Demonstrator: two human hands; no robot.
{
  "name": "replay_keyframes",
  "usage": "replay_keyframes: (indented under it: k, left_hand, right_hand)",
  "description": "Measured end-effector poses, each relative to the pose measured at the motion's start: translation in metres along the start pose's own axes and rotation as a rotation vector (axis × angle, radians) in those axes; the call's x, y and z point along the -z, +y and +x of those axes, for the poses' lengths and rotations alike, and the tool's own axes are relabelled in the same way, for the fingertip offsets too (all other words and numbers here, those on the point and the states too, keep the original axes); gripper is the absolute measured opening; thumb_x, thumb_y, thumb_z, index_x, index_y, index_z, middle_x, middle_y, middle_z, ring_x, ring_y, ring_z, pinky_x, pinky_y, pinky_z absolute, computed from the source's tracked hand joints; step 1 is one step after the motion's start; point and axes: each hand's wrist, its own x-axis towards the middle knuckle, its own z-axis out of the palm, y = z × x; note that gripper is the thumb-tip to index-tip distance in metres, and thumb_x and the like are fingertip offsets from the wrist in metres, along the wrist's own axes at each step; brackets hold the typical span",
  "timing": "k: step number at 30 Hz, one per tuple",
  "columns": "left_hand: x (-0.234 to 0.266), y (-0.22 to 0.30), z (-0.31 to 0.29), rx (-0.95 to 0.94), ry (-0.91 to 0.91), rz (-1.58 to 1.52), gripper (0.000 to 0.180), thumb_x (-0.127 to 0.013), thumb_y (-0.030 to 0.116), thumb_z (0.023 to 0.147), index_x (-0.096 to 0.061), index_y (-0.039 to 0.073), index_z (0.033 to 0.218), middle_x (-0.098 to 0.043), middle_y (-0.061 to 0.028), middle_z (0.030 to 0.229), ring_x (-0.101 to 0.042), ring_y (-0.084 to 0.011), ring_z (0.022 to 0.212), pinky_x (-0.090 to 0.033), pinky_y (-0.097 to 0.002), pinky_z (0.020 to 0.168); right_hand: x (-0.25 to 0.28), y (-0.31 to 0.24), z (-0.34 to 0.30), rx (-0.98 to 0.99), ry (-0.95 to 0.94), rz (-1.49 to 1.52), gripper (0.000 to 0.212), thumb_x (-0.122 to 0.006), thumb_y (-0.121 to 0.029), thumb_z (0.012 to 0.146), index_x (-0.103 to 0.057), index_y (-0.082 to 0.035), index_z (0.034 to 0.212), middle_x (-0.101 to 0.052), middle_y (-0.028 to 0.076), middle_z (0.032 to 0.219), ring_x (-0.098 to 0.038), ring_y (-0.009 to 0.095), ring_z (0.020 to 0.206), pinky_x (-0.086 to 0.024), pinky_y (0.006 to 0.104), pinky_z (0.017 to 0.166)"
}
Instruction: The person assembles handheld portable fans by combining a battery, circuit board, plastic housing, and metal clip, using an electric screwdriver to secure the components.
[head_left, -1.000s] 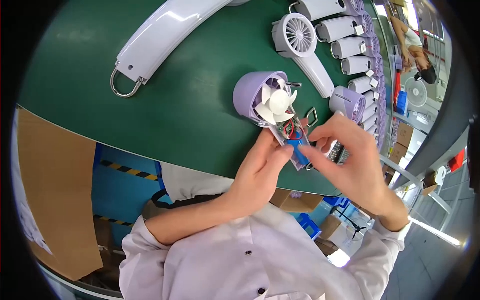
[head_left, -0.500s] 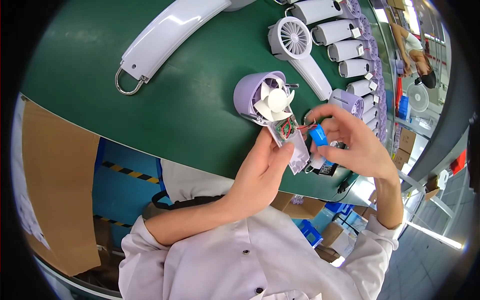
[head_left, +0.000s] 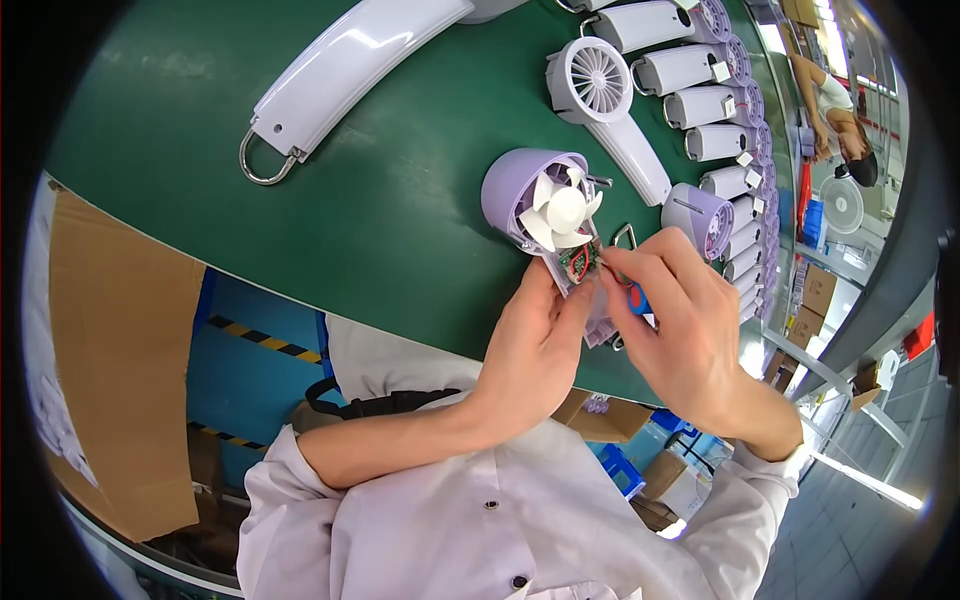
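Note:
My left hand (head_left: 530,335) is closed around the handle of an opened handheld fan (head_left: 515,195), its housing lilac. White fan blades (head_left: 562,215) show in its round head. Just below them, a small green circuit board (head_left: 578,262) with red wires lies in the open handle. The thumb and forefinger of my right hand (head_left: 685,325) are pinched together at the board's right edge, on the thin battery wires. A blue cylindrical battery (head_left: 638,299) shows between the fingers of that hand, mostly hidden by them.
An assembled fan (head_left: 625,150) lies beyond my hands. Several fan parts (head_left: 700,108) form a row at right, beside another lilac fan head (head_left: 698,212). A large curved white handle shell (head_left: 350,80) with a metal loop lies far left. Cardboard (head_left: 120,370) stands left; a co-worker (head_left: 835,115) sits far right.
My right hand has moved left and closer to the circuit board, from beside the handle with the battery in plain sight to a pinch at the wires. The left hand keeps its hold.

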Motion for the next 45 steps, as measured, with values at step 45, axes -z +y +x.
replay_keyframes:
  k: [45]
  left_hand:
    - [-0.016, -0.016, 0.016, -0.105, 0.204, 0.116, 0.020, -0.053, 0.014, 0.103, -0.058, -0.002, 0.115, -0.064, -0.0044, 0.091, -0.053, -0.0111, 0.077, -0.046, -0.0283, 0.073]
  right_hand:
    - [0.005, 0.019, 0.014, -0.030, -0.002, 0.299, 0.017, -0.065, -0.008, 0.078, -0.061, 0.008, 0.082, -0.062, 0.024, 0.073, -0.062, 0.042, 0.075, -0.050, 0.0463, 0.074]
